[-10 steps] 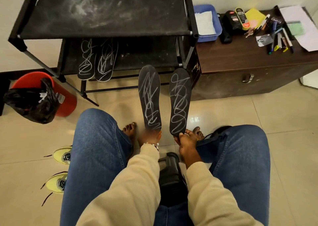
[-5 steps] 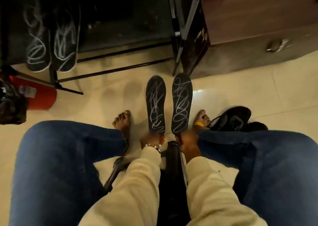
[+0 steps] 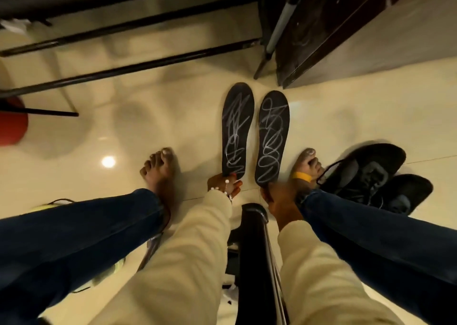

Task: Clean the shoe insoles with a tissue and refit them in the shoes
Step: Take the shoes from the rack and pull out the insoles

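1. The heel of the left insole (image 3: 236, 129) is pinched by the left hand (image 3: 223, 186).
2. The right insole (image 3: 272, 136) is gripped at its heel by the right hand (image 3: 278, 201).
3. Both insoles are held side by side above the floor (image 3: 123, 117).
4. A pair of black shoes (image 3: 368, 176) is seen beside the right foot (image 3: 308, 166).

Glossy cream tiled floor (image 3: 138, 117) with thin grout lines and a bright lamp reflection (image 3: 108, 161) near its left side. Black metal rack bars (image 3: 128, 67) cross the far left of the floor, with a rack leg (image 3: 265, 60) by a dark brown wooden cabinet (image 3: 329, 28) at the far right corner. A red round bin (image 3: 12, 124) sits at the left edge; warm dim lighting, blurred.
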Tool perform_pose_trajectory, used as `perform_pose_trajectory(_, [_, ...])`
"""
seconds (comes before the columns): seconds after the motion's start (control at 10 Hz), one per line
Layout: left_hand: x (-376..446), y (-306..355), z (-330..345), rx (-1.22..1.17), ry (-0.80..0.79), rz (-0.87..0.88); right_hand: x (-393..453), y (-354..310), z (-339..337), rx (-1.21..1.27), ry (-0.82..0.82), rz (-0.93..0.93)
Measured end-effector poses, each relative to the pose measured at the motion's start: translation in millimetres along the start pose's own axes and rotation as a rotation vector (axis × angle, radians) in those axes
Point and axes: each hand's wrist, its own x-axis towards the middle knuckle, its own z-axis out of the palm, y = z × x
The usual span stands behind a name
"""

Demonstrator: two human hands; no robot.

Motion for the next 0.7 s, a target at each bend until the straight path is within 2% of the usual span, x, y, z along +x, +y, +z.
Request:
perform_pose_trajectory(0.1, [-5.6,0.0,-8.7,0.080,-0.009,0.009,-26.7,-11.5,4.6,-0.055,0.059,0.063])
perform_pose_trajectory(0.2, [-43.1,2.7,-16.9,0.110,0.126,0.108,-57.8,-21.0,8.4,-0.204,-0.001,-0.029])
perform_pose_trajectory(0.3, [-93.4,17.0,-19.9,0.125,0.042,0.155,-101.6,-34.0,20.9,-0.273,-0.049,-0.174])
perform_pose_trajectory(0.4, [-142.9,52.7,-27.0,0.098,-0.123,0.252,-165.0,-45.2,46.3,-0.266,-0.168,-0.363])
perform_pose_trajectory(0.5, [-202.3,99.2,-46.4,-0.146,-0.252,0.379,-242.7,-48.8,80.0,-0.248,-0.385,-0.501])
perform_pose_trajectory(0.6, [-250.1,140.2,-72.7,-0.310,-0.124,0.624,-301.1,-50.5,113.4,-0.286,-0.528,-0.579])
perform_pose_trajectory(0.7, [-290.0,180.5,-111.6,-0.453,0.078,0.776,-356.1,-42.6,150.9,-0.338,-0.622,-0.644])
